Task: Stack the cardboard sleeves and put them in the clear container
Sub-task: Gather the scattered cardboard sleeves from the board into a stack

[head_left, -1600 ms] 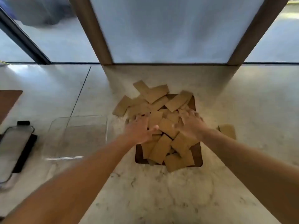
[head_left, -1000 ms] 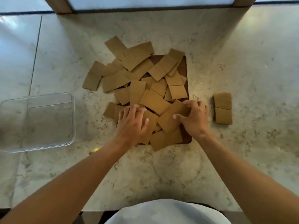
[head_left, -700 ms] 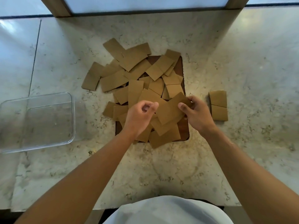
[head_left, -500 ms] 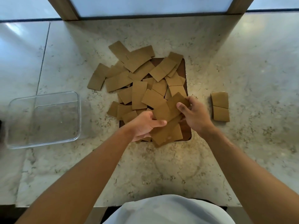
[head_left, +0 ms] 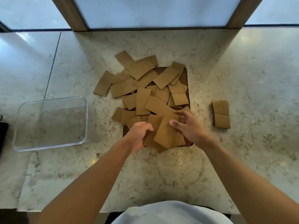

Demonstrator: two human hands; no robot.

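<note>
Fingers (head_left: pixel 146 126) of left hand (head_left: pixel 137 136) pinched small bunch of sleeves (head_left: pixel 163 133), gathered for stacking; right hand (head_left: pixel 187 126) fingers spread, loosely reaching over. Rest scattered across tray (head_left: pixel 186 75). Container (head_left: pixel 51 123) sat empty, left.

Looks like a café or food-service counter, could also be a home kitchen; can't tell which for sure. Evidence: polished marble-look stone counter (head_left: pixel 161 172) with a slab seam on the left, running up against frosted window panes (head_left: pixel 155 10) in dark wood frames (head_left: pixel 76 13). A heap of flat brown cardboard cup sleeves (head_left: pixel 144 101) lies over a dark brown tray (head_left: pixel 186 75), with two more sleeves (head_left: pixel 220 113) off to the right. That bulk stock points to drink service. A clear plastic food-storage container (head_left: pixel 84 120) sits on the left. A dark object at the far left edge is too cropped to identify.
</note>
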